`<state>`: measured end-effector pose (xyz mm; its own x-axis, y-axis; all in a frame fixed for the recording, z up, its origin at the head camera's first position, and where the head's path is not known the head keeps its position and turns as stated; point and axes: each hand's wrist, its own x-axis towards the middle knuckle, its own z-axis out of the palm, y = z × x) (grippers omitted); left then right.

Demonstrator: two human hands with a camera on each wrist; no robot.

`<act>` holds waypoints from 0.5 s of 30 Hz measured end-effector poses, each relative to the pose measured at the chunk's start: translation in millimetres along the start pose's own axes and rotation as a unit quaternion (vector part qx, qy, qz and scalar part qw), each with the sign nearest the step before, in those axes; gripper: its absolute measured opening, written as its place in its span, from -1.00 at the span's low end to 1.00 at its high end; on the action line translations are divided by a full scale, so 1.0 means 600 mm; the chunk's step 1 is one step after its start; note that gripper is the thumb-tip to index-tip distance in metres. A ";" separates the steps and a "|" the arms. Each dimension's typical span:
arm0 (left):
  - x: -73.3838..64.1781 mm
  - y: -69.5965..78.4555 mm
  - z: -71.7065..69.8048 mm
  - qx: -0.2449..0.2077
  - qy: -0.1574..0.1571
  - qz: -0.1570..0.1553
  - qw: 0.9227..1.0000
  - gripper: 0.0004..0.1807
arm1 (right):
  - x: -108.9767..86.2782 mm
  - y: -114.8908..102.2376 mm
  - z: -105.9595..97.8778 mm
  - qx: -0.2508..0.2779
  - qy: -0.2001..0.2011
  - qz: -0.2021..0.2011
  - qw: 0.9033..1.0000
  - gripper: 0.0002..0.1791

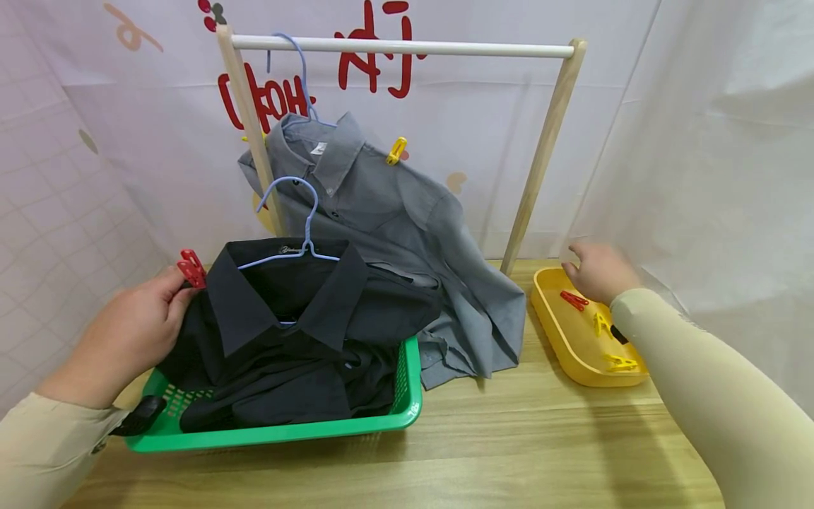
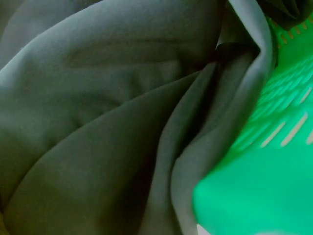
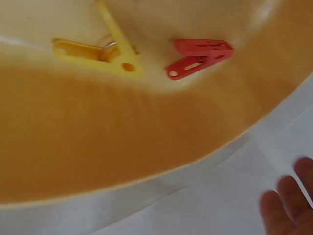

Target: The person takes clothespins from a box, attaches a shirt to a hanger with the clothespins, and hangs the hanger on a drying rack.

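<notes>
Two collar labels (image 1: 319, 148) are being displayed, print too small to be read. Black shirt (image 1: 286, 346), heaped in green basket (image 1: 273, 433), is being pinched at shoulder by left hand (image 1: 136, 322) beside red clip (image 1: 192, 268). Right hand (image 1: 600, 272), blurred in head view, is being shown with fingers (image 3: 292, 199) parted beyond yellow tray (image 1: 591, 375) by right wrist view; only shirt and basket are being shown by left.
</notes>
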<state>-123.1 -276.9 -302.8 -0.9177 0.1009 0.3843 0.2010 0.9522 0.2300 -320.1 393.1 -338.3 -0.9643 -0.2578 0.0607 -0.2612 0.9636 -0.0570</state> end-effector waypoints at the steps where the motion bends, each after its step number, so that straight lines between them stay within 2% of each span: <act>1: 0.000 0.000 0.000 -0.001 -0.001 -0.001 1.000 -0.80 | -0.001 0.004 0.007 -0.010 -0.016 0.000 1.000 -0.40; 7: 0.001 0.000 0.000 -0.001 -0.003 -0.002 1.000 -0.76 | -0.005 0.027 0.037 -0.043 -0.115 0.007 0.992 -0.39; 15: -0.001 0.004 0.000 -0.003 0.006 0.001 1.000 -0.81 | 0.006 0.054 0.074 -0.041 -0.161 -0.007 0.986 -0.69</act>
<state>-122.0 -274.8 -302.8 -0.9133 0.0991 0.3950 0.2048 0.9501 0.2352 -334.2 420.3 -384.4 -0.9277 -0.2679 -0.2601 -0.2835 0.9587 0.0237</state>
